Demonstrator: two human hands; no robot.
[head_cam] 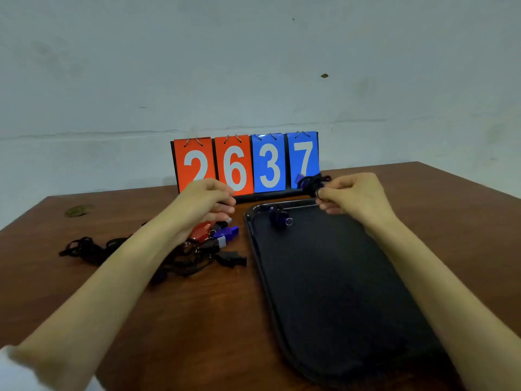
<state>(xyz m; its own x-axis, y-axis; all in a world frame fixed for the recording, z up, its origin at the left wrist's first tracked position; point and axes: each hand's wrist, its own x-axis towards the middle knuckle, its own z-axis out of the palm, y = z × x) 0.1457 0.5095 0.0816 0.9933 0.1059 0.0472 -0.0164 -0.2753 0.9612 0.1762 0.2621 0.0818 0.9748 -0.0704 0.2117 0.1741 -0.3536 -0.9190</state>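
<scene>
My right hand (353,194) pinches a bundled black lanyard with a blue whistle (310,182) above the far edge of a black tray (338,292). One blue whistle with a metal ring (280,218) lies in the tray's far left corner. My left hand (208,201) hovers with loosely curled fingers and holds nothing, above a pile of whistles (217,235) in red, blue and black with tangled black lanyards (180,258) on the wooden table (197,320).
A flip scoreboard (246,165) reading 2 6 3 7 stands at the table's far edge against a pale wall. More black lanyard (81,248) lies at the left. A small greenish patch (77,211) marks the table's far left.
</scene>
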